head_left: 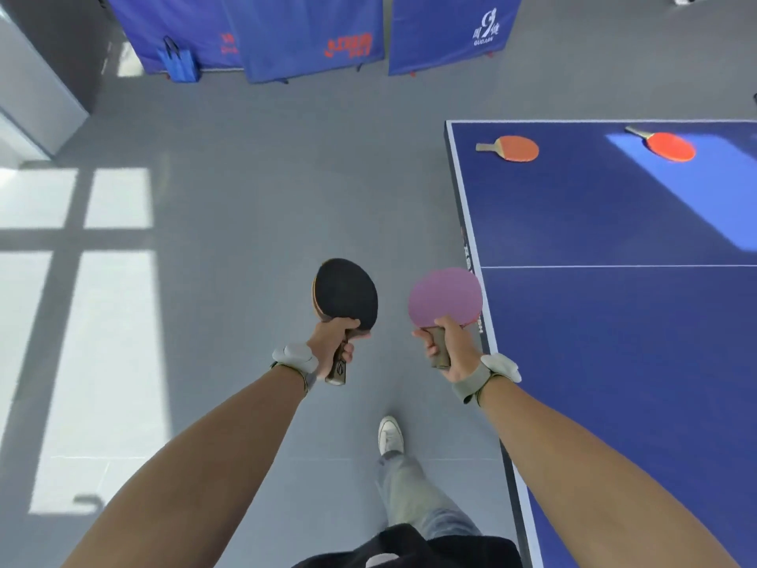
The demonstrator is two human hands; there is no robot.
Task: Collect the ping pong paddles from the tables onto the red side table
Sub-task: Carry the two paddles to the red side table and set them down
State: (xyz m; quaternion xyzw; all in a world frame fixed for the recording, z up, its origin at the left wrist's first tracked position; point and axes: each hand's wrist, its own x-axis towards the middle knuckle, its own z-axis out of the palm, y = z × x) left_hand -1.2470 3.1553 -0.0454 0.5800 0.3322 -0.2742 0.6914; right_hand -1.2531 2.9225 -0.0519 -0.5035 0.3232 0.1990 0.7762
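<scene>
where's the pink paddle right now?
Head view, centre: the pink paddle is gripped by its handle in the right hand, beside the blue table and just right of the black paddle in the left hand.

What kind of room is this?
Probably a table tennis hall: a blue ping pong table, a red paddle lying on it, and blue court barriers standing at the far side.
</scene>
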